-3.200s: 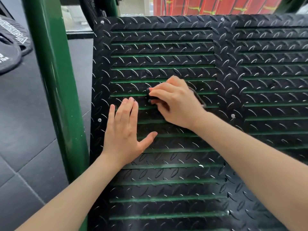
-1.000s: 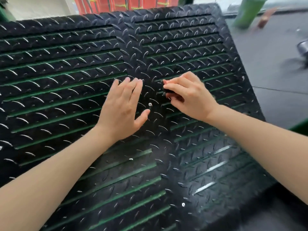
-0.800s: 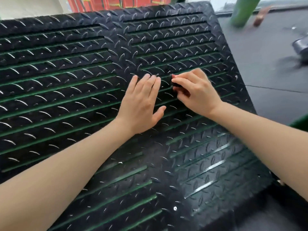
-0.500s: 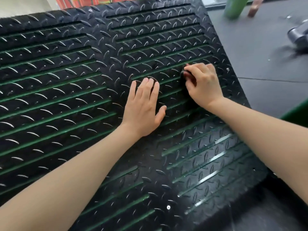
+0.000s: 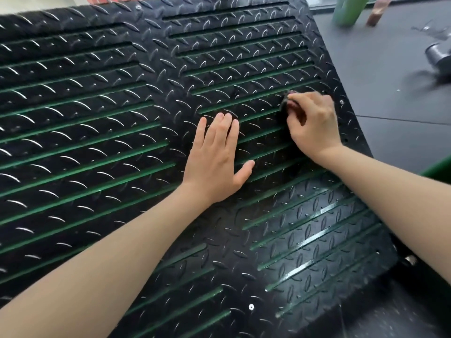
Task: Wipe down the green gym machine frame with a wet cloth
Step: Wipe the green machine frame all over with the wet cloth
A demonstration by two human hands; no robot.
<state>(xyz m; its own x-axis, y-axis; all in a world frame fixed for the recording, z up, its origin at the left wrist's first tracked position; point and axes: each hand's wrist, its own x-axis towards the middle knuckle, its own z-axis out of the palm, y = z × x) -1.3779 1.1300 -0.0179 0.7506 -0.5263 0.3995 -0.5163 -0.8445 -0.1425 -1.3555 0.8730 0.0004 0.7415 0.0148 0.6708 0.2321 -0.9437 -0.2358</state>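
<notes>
The right hand (image 5: 313,123) has its fingers curled over a small dark wad, apparently the wet cloth (image 5: 287,101), and holds it against the black tread-pattern footplate (image 5: 102,132) near that plate's far right edge; the grip is closed on the wad, most of which is hidden under the fingers. The left hand (image 5: 216,162) lies flat on the plate just left of it, fingers straight and together, thumb spread, holding nothing. Green metal of the frame shows through the plate's slots (image 5: 80,164), and a green frame member (image 5: 438,168) shows at the right margin beside the right forearm. The near right corner of the plate looks glossy, possibly wet. Judgement: the step in hand is wiping along a slot row in the right half of the plate, with the left hand bracing. The next move calls for carrying the cloth along the adjoining row while keeping pressure into the slots. A green cylinder (image 5: 346,9) stands on the floor far right.
</notes>
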